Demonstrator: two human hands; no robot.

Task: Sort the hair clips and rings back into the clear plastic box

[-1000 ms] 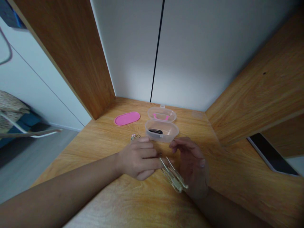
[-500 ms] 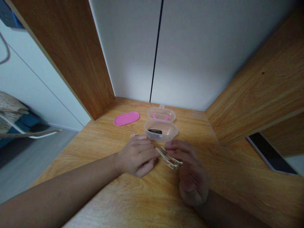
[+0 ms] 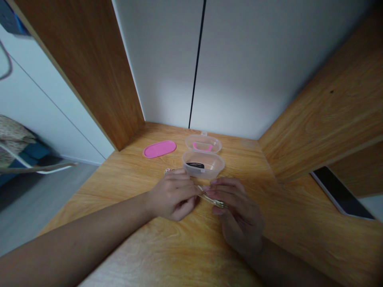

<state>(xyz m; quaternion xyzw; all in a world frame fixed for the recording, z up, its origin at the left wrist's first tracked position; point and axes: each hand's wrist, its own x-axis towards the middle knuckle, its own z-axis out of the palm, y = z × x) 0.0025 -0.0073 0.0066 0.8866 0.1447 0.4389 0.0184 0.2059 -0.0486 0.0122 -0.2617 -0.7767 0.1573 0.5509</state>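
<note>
Both of my hands meet over the wooden desk, just in front of a small clear plastic box. My left hand is closed, pinching one end of a bunch of gold hair clips. From the other side my right hand curls its fingers over the same bunch. Inside the clear box lies a black hair clip. Behind it stands a second clear box with something pink in it.
A pink oval lid lies at the back left of the desk. Small metal rings sit just beyond my left hand. Wooden side panels flank the desk, a white wall stands behind, and a dark flat slab lies at right.
The bunch of gold clips has swung from pointing toward me to lying flat between both hands, closer to the clear box. My right hand has turned and closed its fingers over it.
</note>
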